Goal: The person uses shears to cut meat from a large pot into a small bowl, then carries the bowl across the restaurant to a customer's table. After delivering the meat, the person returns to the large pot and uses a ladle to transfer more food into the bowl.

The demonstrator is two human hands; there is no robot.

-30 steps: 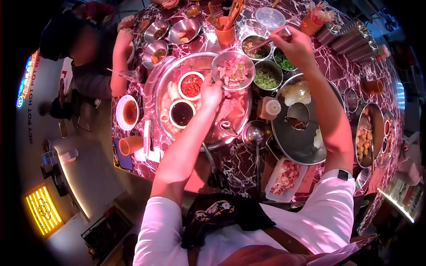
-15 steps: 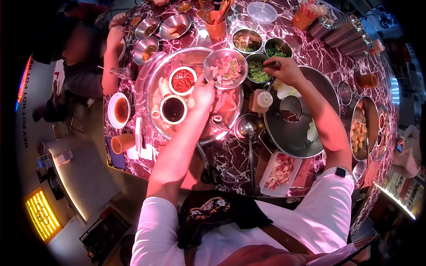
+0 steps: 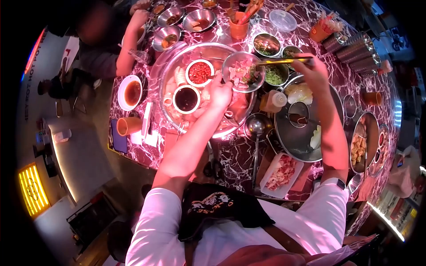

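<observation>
My left hand [image 3: 219,94] grips the near rim of a metal bowl [image 3: 229,65] of pinkish food with green bits. It holds the bowl over a large round basin [image 3: 163,106]. My right hand [image 3: 314,74], partly blurred, is closed on a spoon [image 3: 286,61] with a shiny, yellowish handle. The spoon's end reaches the bowl's right side. Below the spoon stands a small metal bowl of chopped greens [image 3: 276,75]. In the basin sit a white cup of chopped red chillies [image 3: 199,72] and a white cup of dark sauce [image 3: 186,99], amid pale food pieces.
A squeeze bottle [image 3: 273,102] stands beside a wide metal pot [image 3: 288,144]. Nearer me lie a ladle [image 3: 257,126], scissors [image 3: 213,168] and a white tray of raw meat [image 3: 282,173]. At the far left another person's arm [image 3: 128,51] rests by several sauce bowls.
The spoon has moved from the greens bowl leftward to the metal bowl, and its handle now lies level. My right hand is higher and further right. The whole view has shifted slightly.
</observation>
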